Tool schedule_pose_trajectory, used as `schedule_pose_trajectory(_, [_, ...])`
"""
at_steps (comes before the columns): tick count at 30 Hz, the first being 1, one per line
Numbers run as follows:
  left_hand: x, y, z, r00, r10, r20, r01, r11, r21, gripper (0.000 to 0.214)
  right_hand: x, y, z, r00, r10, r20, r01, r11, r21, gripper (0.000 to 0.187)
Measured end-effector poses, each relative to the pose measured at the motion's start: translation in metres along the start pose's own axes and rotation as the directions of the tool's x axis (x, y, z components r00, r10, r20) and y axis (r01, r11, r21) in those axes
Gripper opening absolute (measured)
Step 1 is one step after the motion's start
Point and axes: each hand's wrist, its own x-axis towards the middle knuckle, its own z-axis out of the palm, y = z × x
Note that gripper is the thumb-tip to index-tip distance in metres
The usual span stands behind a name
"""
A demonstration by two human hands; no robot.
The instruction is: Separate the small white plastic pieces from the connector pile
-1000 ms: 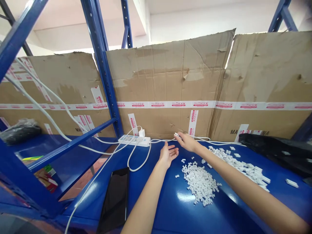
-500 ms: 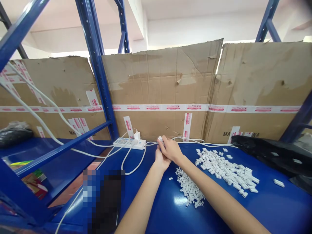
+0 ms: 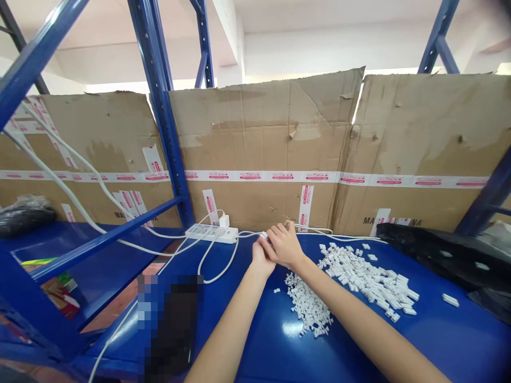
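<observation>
Near the back edge of the blue tabletop, my hands meet. My left hand (image 3: 262, 259) is closed on a small white plastic piece (image 3: 264, 235), whose end shows above the fingers. Against it lies my right hand (image 3: 286, 246), with curled fingers. Whatever those fingers grip is hidden. Below my right forearm is a heap of tiny white plastic parts (image 3: 307, 308), with one loose bit (image 3: 277, 290) to its left. Farther right spreads a pile of larger white plastic blocks (image 3: 367, 276).
A white power strip (image 3: 211, 233) with plugs and cables lies left of my hands. A dark, pixelated object (image 3: 171, 324) is at the front left. A black plastic bag (image 3: 431, 252) lies at right, near a lone white block (image 3: 450, 300). Cardboard sheets (image 3: 259, 143) stand behind.
My right hand has shifted slightly right and its fingers have lifted off the white piece's top. My left hand stays nearly in place. The view has moved slightly.
</observation>
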Motion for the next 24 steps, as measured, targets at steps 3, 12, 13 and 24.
schedule_pose_trajectory(3, [-0.003,-0.005,0.002,1.000,0.004,-0.010,-0.004,1.000,-0.024,0.021,-0.005,0.001,-0.001,0.994,0.078,-0.075,-0.073,0.996,0.057,0.029])
schedule_pose_trajectory(12, [-0.010,-0.027,0.011,0.999,-0.049,0.013,0.050,0.998,-0.046,0.022,0.002,0.003,-0.002,0.768,0.622,-0.153,-0.497,0.730,0.469,0.029])
schedule_pose_trajectory(13, [-0.010,-0.027,0.011,0.998,-0.062,0.009,0.063,0.997,-0.051,0.023,0.000,0.007,-0.005,0.760,0.640,-0.114,-0.487,0.676,0.553,0.031])
schedule_pose_trajectory(24, [-0.024,-0.025,-0.002,0.955,-0.247,0.163,0.167,0.904,0.393,0.028,-0.080,0.042,-0.053,0.916,0.382,0.120,-0.357,0.643,0.678,0.032])
